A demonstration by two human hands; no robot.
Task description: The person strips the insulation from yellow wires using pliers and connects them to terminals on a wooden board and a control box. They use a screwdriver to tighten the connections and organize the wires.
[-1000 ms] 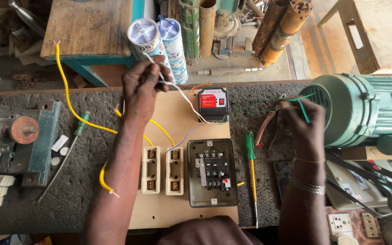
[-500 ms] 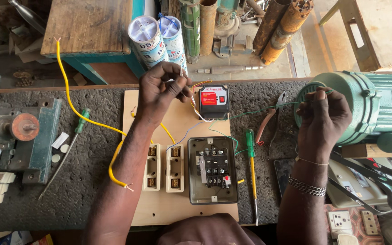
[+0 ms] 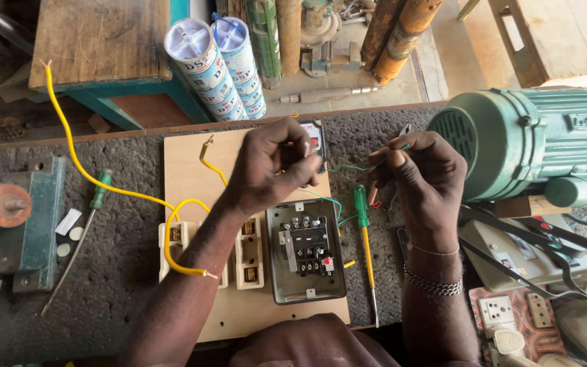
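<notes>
**Green wire held taut over the board**

Fingers (image 3: 297, 160) of the left hand (image 3: 270, 166) are pinched shut on one end of a thin green wire (image 3: 351, 167) — the right hand (image 3: 412, 177) grips the other end, fingers closed around it together with a small pair of pliers (image 3: 402, 130). That wire stretches between the two hands, just above the wooden board (image 3: 188, 170) on the tabletop (image 3: 117, 272). Below lie a grey switch box (image 3: 305, 251) and a green-handled screwdriver (image 3: 364, 238). A yellow wire (image 3: 83, 173) loops across the left forearm — a green motor (image 3: 545, 146) sits at the right.
</notes>
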